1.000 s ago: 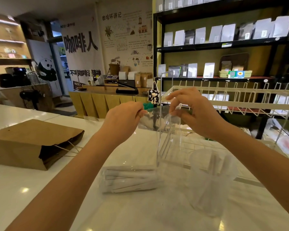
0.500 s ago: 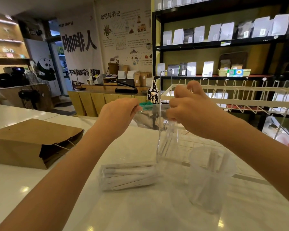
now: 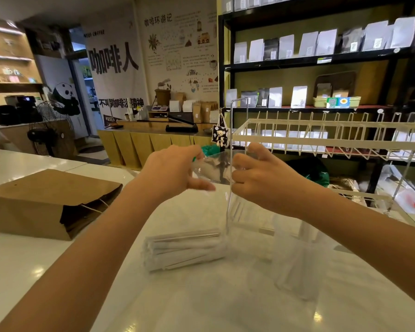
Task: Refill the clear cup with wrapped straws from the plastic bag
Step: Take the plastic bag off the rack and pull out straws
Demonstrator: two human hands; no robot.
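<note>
Both hands hold a clear plastic bag (image 3: 212,170) up above the white counter (image 3: 58,271). My left hand (image 3: 173,172) pinches its top left edge and my right hand (image 3: 259,179) grips its top right edge. A few wrapped straws (image 3: 237,208) hang inside the bag below my right hand. A bundle of white wrapped straws (image 3: 185,248) lies flat on the counter under my hands. The clear cup (image 3: 297,262) stands upright to the right of the bundle with a few wrapped straws in it, partly behind my right forearm.
A brown paper bag (image 3: 41,202) lies on its side at the left of the counter. A white wire rack (image 3: 333,144) stands at the back right. A thin clear upright panel (image 3: 231,140) rises just behind the plastic bag. Shelves of pouches fill the far wall.
Both hands have dropped slightly and stayed on the bag. My right hand's raised thumb has come down and its fingers have curled tighter on the bag's edge.
</note>
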